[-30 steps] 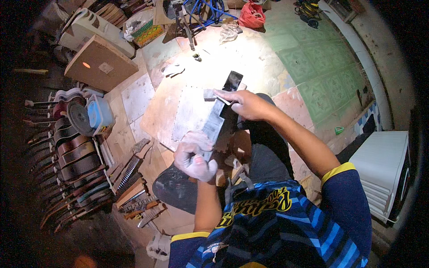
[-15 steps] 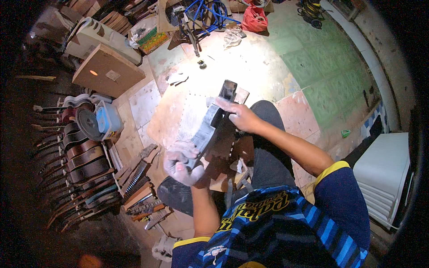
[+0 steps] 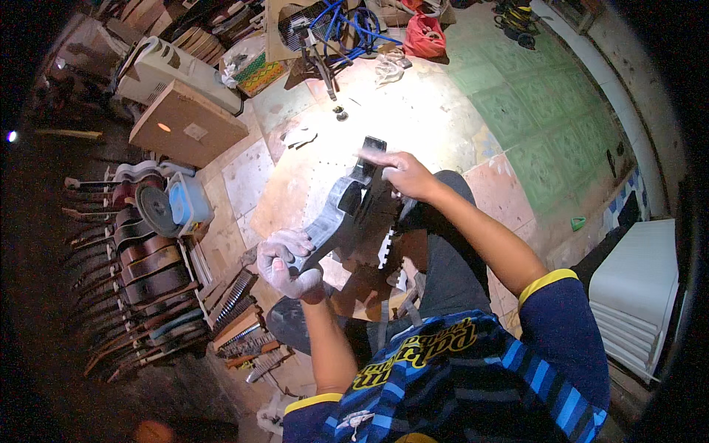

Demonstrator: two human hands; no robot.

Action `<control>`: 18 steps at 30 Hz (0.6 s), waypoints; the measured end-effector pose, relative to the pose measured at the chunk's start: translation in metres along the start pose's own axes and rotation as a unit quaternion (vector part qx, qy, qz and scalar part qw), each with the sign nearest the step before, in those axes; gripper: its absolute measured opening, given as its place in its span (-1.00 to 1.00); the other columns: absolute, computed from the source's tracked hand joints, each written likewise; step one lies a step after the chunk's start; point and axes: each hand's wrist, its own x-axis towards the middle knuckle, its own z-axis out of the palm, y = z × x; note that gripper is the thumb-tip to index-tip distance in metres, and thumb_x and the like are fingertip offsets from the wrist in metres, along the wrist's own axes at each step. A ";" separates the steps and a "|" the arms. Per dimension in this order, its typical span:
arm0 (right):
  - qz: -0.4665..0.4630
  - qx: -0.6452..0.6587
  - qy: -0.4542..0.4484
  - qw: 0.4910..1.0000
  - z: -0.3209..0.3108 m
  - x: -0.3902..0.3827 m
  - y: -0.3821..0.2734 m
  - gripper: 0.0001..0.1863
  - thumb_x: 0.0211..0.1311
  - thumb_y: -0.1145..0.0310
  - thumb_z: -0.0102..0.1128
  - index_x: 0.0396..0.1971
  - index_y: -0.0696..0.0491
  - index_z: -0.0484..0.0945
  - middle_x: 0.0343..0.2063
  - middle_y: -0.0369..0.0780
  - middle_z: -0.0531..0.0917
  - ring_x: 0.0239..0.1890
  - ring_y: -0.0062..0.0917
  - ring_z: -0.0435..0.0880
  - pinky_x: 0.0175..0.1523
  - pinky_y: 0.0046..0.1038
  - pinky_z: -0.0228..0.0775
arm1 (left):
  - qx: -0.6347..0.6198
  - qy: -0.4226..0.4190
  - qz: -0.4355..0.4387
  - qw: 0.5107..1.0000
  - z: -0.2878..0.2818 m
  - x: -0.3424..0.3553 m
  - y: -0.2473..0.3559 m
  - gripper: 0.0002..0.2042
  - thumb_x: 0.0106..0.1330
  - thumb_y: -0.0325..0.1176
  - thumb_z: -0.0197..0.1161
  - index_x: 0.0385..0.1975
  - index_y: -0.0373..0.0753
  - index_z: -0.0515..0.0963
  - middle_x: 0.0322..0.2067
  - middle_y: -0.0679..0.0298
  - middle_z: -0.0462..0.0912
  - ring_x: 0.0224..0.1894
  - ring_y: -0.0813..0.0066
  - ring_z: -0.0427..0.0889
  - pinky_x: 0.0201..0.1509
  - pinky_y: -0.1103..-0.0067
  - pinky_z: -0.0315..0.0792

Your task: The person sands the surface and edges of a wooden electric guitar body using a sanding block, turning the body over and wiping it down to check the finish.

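Note:
A long, curved dark piece (image 3: pixel 329 218), dusted pale grey along its side, slants over my lap. My left hand (image 3: pixel 288 262), coated in white dust, is closed round its lower end. Near the upper end, my right hand (image 3: pixel 395 170) has its index finger stretched across the piece and the others curled; what is under those fingers is partly hidden and blurred. Beneath the piece lies a pale board (image 3: pixel 277 210) on the floor.
A rack of guitar-like bodies (image 3: pixel 140 258) stands left, beside a plastic bin (image 3: pixel 192 203) and hand tools (image 3: pixel 236 310). A cardboard box (image 3: pixel 185 125), blue hose (image 3: pixel 351 37) and red bag (image 3: pixel 425 40) sit farther off. A white appliance (image 3: pixel 620 295) stands right.
My left hand and the piece's lower end have moved left and slightly down. My right hand has moved along the piece, and the grey block seen under it earlier is now indistinct.

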 end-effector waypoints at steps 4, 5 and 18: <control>-0.084 -0.296 0.138 0.941 0.047 -0.021 0.049 -0.36 0.13 0.53 -0.02 0.29 -0.16 0.40 -0.04 -0.08 0.68 -0.36 -0.23 0.72 -0.14 -0.28 0.62 | 0.001 0.014 -0.004 1.000 0.005 -0.005 -0.004 -0.72 0.23 -0.13 -0.03 -0.58 -0.19 0.23 -0.70 0.22 0.35 -0.64 0.39 0.41 -0.40 0.44 0.40; -0.014 -0.152 0.078 0.985 0.045 -0.018 0.043 -0.34 0.13 0.54 -0.03 0.31 -0.15 0.36 -0.04 -0.12 0.68 -0.45 -0.32 0.68 -0.24 -0.35 0.61 | 0.003 0.015 0.000 1.000 -0.001 -0.006 -0.005 -0.72 0.23 -0.13 -0.03 -0.58 -0.19 0.23 -0.70 0.22 0.35 -0.64 0.39 0.41 -0.40 0.44 0.40; 0.119 0.023 0.009 0.993 0.042 -0.023 -0.026 -0.21 -0.04 0.62 -0.19 0.33 -0.08 0.35 0.24 -0.05 0.49 0.22 -0.43 0.51 0.33 -0.47 0.26 | -0.034 -0.015 -0.036 0.999 0.008 -0.022 0.004 -0.78 0.17 -0.21 0.07 -0.52 -0.23 0.30 -0.62 0.19 0.44 -0.51 0.37 0.48 -0.24 0.41 0.44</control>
